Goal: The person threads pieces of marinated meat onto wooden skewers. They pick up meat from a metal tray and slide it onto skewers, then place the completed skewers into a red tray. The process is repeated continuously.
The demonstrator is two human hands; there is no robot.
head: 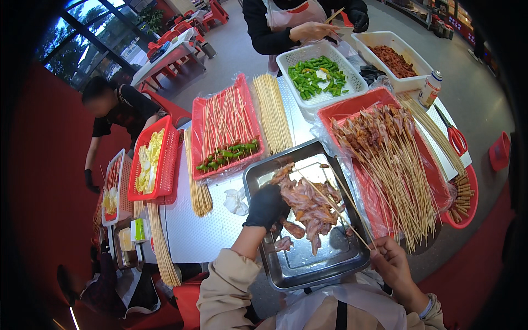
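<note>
My left hand, in a black glove, rests at the left side of a steel tray, on the pieces of raw marinated meat; its fingers are mostly hidden. Bare, my right hand pinches the lower ends of bamboo skewers at the tray's right edge. They slant up and left over the meat, and one upper end reaches a piece near the tray's top. To the right, a red basket lined with plastic holds many skewers of meat, their bare sticks toward me.
Ahead stand a white basket of cut green peppers and a white tub of red minced filling. A red tray holds pepper skewers. Red-handled scissors and a can lie right. Co-workers are opposite and left.
</note>
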